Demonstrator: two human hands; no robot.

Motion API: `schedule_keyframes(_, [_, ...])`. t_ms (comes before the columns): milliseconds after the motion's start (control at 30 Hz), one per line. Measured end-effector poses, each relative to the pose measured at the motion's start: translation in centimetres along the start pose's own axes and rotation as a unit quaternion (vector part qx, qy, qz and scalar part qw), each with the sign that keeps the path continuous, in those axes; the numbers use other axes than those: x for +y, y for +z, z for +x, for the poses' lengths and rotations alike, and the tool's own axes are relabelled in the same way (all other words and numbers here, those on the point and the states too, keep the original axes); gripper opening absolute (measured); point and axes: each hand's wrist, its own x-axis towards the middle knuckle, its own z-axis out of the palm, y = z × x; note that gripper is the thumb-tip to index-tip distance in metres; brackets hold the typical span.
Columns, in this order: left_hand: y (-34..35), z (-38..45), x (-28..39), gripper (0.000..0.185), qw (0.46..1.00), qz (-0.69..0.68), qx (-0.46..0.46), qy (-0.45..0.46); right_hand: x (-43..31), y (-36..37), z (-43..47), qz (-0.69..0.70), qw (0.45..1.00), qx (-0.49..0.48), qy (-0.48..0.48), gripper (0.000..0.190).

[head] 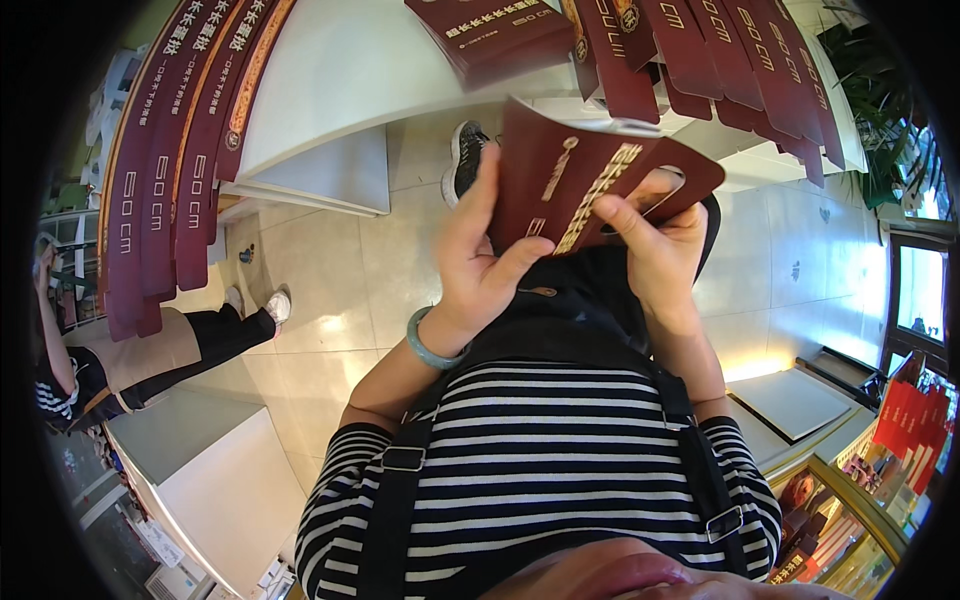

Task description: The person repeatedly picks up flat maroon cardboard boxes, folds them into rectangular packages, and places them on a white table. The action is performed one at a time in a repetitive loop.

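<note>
Both hands hold a maroon printed cardboard carton point(570, 187) in front of my waist. My left hand point(484, 262) grips its left edge, thumb on the printed face, fingers along the far side. My right hand point(660, 240) is at the handle cut-out on the right, thumb on the face and some fingers behind the board or through the opening. The side of the carton towards the table is partly hidden. Just beyond it, a stack of flat maroon cartons point(502, 37) lies on the white table point(330, 67).
Long maroon boxes stand at the table's left end point(187, 150) and right end point(720, 52). A person in a tan apron point(150, 349) is at the far left. A white cabinet point(225, 487) stands lower left, a glass display case point(847, 517) lower right, green plants point(870, 112) upper right.
</note>
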Motion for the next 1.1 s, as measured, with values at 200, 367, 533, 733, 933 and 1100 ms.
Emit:
schedule_keyframes(200, [0.5,-0.3,0.0,0.079,0.993,-0.101,0.046,-0.045,-0.4,0.6,0.0,-0.076,0.996,0.03,-0.028,0.014])
schedule_keyframes(367, [1.0,-0.7,-0.4,0.072,0.992,-0.068,0.102,-0.03,0.0,0.5,-0.3,-0.077,0.995,0.046,-0.037,0.015])
schedule_keyframes(533, [0.9,-1.1,-0.3,0.072,0.995,-0.036,0.091,-0.016,-0.2,0.4,-0.2,-0.072,0.996,0.039,-0.031,0.016])
schedule_keyframes(733, [0.9,-1.6,-1.2,0.068,0.996,-0.084,0.023,-0.002,0.3,0.5,0.1,-0.042,0.998,0.036,-0.025,0.017])
schedule_keyframes(933, [0.3,-1.0,-1.4,0.061,0.994,0.082,-0.064,0.029,0.6,0.5,0.6,-0.015,1.0,0.0,-0.013,0.018])
schedule_keyframes(1100, [-0.1,-0.6,-1.7,0.059,0.994,0.069,-0.085,0.014,0.5,0.7,0.5,0.03,0.999,0.01,0.011,0.015])
